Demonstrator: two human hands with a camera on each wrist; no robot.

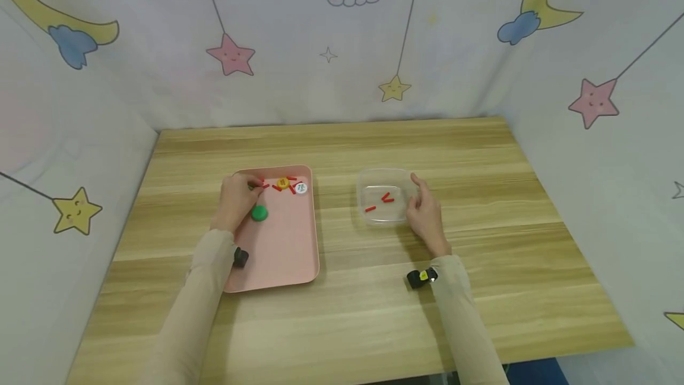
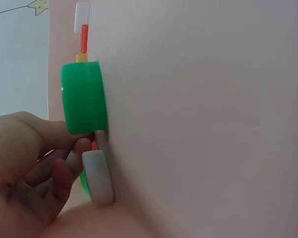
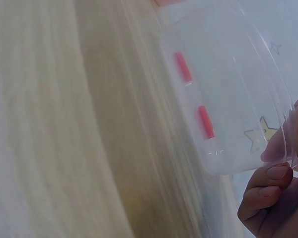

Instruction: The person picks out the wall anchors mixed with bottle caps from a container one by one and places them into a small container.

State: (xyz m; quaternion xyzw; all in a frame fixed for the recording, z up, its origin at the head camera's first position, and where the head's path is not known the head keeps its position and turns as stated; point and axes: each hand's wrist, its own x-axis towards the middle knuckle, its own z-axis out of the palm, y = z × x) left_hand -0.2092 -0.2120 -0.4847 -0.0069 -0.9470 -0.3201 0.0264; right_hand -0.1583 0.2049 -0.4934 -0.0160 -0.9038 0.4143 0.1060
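Note:
My left hand [image 1: 237, 201] reaches into the far left corner of the pink tray [image 1: 278, 254], thumb and fingertips together at a small red stick [image 1: 265, 186]. In the left wrist view a green bottle cap [image 2: 84, 98] partly hides those fingertips, and a white cap [image 2: 98, 177] stands close by them. My right hand [image 1: 426, 212] grips the right rim of a clear plastic box [image 1: 363, 183], thumb inside and fingers outside. Several red sticks [image 1: 371, 209] lie on the box's bottom; two red sticks [image 3: 206, 122] show through its wall in the right wrist view.
Along the tray's far edge lie a yellow cap [image 1: 283, 183], a white cap [image 1: 301, 188] and more red sticks. The wood-grain table [image 1: 342, 314] carries both containers, the box right of the tray. A printed cloth [image 1: 299, 94] hangs behind and at the sides.

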